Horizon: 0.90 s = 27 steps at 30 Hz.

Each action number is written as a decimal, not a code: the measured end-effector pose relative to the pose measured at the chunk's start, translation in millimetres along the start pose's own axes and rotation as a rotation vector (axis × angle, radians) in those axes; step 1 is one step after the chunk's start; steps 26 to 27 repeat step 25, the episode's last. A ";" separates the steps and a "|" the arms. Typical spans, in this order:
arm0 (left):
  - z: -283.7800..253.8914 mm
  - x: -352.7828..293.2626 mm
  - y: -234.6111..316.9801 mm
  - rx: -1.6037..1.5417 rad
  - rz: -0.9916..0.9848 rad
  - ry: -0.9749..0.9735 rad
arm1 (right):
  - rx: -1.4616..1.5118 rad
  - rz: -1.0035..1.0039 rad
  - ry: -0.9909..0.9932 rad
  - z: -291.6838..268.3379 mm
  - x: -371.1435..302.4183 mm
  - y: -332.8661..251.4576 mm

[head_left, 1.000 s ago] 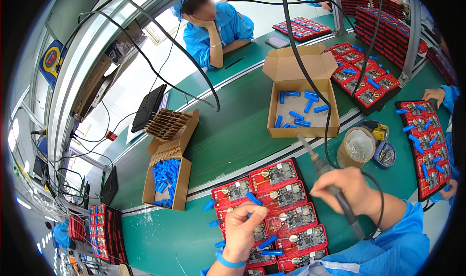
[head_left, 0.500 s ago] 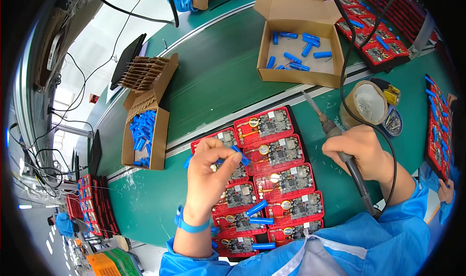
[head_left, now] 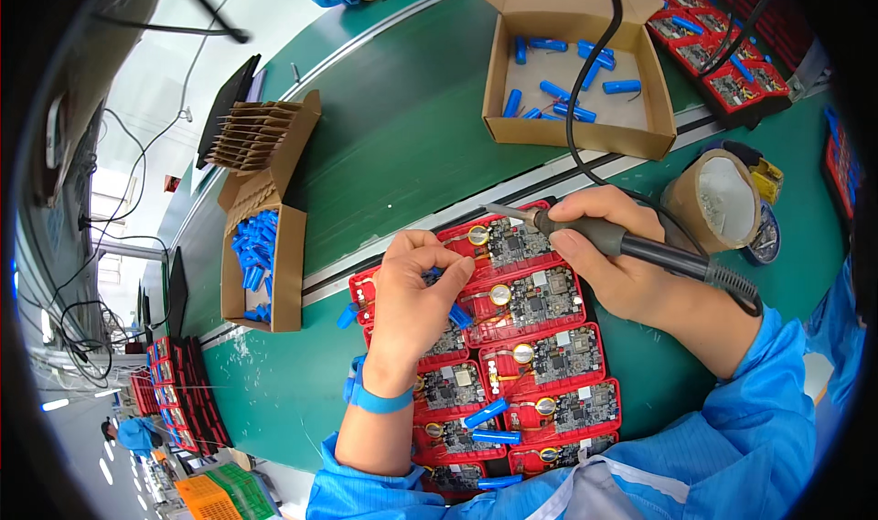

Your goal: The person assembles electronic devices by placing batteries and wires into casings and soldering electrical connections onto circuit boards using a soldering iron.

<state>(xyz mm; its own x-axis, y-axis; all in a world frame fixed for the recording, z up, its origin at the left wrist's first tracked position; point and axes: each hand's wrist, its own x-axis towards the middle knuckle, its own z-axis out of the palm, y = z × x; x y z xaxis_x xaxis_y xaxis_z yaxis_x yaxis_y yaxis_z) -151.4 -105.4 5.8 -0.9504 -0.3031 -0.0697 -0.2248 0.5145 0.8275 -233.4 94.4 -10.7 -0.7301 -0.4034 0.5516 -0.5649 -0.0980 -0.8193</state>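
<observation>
Green workbench, red tray of circuit boards at its near edge. Left hand on the tray's left side, fingers pinching a blue cylindrical cell. Right hand over the tray's right edge, closed around a soldering iron, tip at the top board

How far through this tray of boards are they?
Done: the lower boards already carry blue cells. In hand: the left hand rests on the upper-left board by a blue cell; the right hand holds the soldering iron, its tip near the top board. Left: the upper-right boards show no cell; joints too small to judge.
</observation>
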 end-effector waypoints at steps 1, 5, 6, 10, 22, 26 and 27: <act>1.0 1.2 -0.8 -0.006 0.004 0.011 | 0.001 0.013 0.000 2.8 -1.8 1.5; 6.8 9.5 -6.8 0.087 0.056 0.015 | 0.166 0.174 0.044 1.4 -4.9 1.9; 6.6 10.1 -5.8 0.109 0.064 0.017 | 0.068 0.087 0.017 0.0 -2.8 2.7; 7.3 10.6 -8.5 0.030 0.032 0.026 | -0.019 -0.039 0.006 0.1 -4.3 12.2; 12.7 9.2 -14.1 0.092 0.047 0.067 | -0.124 -0.112 -0.119 2.1 -2.9 14.5; 12.5 9.4 -13.3 0.106 0.041 0.060 | -0.132 -0.085 -0.158 1.2 -2.8 14.0; 12.5 9.4 -13.3 0.106 0.041 0.060 | -0.132 -0.085 -0.158 1.2 -2.8 14.0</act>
